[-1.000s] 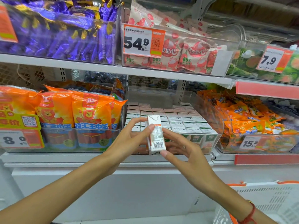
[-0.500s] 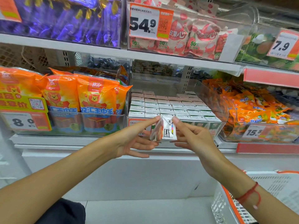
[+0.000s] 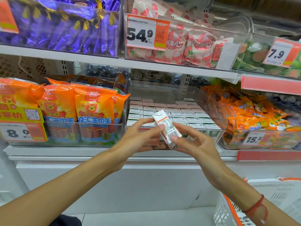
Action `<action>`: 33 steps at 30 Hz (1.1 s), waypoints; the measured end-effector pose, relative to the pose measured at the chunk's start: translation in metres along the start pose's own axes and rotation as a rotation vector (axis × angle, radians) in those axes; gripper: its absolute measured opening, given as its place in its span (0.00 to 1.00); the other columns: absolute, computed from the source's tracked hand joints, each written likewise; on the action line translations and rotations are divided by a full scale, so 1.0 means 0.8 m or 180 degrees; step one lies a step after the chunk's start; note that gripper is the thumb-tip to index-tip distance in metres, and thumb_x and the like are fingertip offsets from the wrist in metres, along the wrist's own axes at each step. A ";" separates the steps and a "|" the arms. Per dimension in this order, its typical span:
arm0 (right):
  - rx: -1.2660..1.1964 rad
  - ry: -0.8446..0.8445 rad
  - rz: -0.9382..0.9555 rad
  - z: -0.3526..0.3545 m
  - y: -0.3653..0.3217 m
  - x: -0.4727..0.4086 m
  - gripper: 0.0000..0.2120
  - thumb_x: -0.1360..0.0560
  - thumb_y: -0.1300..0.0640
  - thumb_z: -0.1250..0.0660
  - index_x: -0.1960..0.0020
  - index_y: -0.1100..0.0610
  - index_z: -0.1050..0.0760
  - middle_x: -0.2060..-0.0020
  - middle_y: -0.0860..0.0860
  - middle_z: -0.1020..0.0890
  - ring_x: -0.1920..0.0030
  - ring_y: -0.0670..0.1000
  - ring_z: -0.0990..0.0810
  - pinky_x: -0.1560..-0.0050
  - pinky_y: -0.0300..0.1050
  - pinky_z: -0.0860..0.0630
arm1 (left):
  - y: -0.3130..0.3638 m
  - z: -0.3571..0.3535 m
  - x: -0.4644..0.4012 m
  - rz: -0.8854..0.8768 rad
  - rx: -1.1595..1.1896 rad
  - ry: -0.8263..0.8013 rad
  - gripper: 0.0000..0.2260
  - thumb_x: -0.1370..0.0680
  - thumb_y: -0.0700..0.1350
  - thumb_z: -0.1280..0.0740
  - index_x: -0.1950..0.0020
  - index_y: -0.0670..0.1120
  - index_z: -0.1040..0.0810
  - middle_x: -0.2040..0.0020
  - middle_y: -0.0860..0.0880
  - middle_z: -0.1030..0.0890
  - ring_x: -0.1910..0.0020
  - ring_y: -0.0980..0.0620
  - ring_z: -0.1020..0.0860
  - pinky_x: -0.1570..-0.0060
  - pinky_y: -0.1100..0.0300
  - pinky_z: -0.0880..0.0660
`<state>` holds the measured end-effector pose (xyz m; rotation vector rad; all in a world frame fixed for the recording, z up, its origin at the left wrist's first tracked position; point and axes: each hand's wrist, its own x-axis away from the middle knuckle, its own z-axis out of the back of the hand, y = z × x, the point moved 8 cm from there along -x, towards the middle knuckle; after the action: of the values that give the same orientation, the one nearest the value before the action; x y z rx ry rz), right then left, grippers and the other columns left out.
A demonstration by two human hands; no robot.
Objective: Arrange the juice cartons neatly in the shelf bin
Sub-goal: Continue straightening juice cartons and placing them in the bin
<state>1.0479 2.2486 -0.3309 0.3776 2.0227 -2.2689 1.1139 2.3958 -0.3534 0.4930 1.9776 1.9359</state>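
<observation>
A small white juice carton (image 3: 167,127) with an orange stripe and a barcode is tilted, top leaning left, in front of the clear shelf bin (image 3: 218,126). My left hand (image 3: 140,137) holds its left side with thumb and fingertips. My right hand (image 3: 193,144) pinches its lower right part. Inside the bin, several cartons (image 3: 179,111) stand upright in tight rows, tops showing. The bin's front left corner is hidden behind my hands.
Orange sausage packs (image 3: 91,110) fill the bin to the left, orange snack bags (image 3: 254,115) the bin to the right. The upper shelf (image 3: 114,61) hangs low over the cartons. A white plastic basket (image 3: 268,198) with an orange rim stands at bottom right.
The carton went from upright, dipped lower and flipped between my hands, and now is raised again, tilted with its barcode side toward me. Both hands stayed on it.
</observation>
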 end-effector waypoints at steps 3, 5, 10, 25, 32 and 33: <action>0.0861 0.0269 0.0646 0.005 -0.015 0.004 0.21 0.33 0.59 0.21 0.43 0.46 0.19 0.44 0.42 0.18 0.45 0.44 0.19 0.52 0.36 0.21 | 0.000 -0.001 0.002 0.0053 -0.0038 -0.0112 0.07 0.26 0.59 0.31 0.50 0.61 0.20 0.52 0.54 0.14 0.53 0.56 0.15 0.59 0.64 0.20; 0.1538 0.0291 0.1004 -0.001 -0.024 0.007 0.27 0.33 0.61 0.22 0.37 0.45 0.24 0.40 0.38 0.23 0.41 0.42 0.23 0.47 0.36 0.23 | 0.004 -0.001 0.004 0.0020 0.0082 -0.0034 0.10 0.27 0.60 0.30 0.51 0.57 0.18 0.54 0.54 0.14 0.54 0.55 0.15 0.60 0.65 0.20; 0.1648 -0.0010 0.0772 -0.006 -0.005 0.004 0.40 0.31 0.55 0.23 0.28 0.35 0.40 0.37 0.29 0.33 0.41 0.33 0.27 0.47 0.29 0.25 | 0.029 0.007 0.014 -0.0717 -0.0311 0.0467 0.10 0.29 0.49 0.24 0.50 0.56 0.19 0.53 0.56 0.15 0.54 0.61 0.17 0.60 0.68 0.21; 0.1902 0.0192 0.1510 0.013 -0.032 -0.003 0.25 0.29 0.59 0.25 0.41 0.36 0.29 0.46 0.36 0.26 0.41 0.43 0.28 0.50 0.31 0.26 | 0.055 -0.012 0.032 -0.1967 -0.1654 0.0270 0.24 0.27 0.42 0.26 0.35 0.60 0.27 0.42 0.64 0.22 0.40 0.64 0.26 0.43 0.72 0.28; 0.2120 0.0485 0.1228 0.055 -0.016 -0.056 0.20 0.26 0.42 0.33 0.35 0.40 0.29 0.43 0.33 0.24 0.40 0.40 0.26 0.41 0.36 0.29 | 0.083 -0.003 -0.011 -0.2302 -0.1786 0.0636 0.22 0.25 0.51 0.30 0.34 0.66 0.30 0.41 0.67 0.24 0.38 0.66 0.28 0.44 0.71 0.28; 0.2327 0.0487 0.1096 0.066 -0.006 -0.067 0.20 0.25 0.44 0.34 0.33 0.41 0.30 0.40 0.35 0.24 0.38 0.40 0.27 0.38 0.40 0.30 | 0.085 0.002 -0.028 -0.2239 -0.1656 0.0752 0.21 0.24 0.49 0.30 0.33 0.63 0.28 0.40 0.64 0.23 0.39 0.64 0.26 0.43 0.68 0.27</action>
<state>1.0919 2.1914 -0.3080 0.8812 0.9770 -2.7045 1.1358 2.3876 -0.2859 -0.5175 1.3794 1.9465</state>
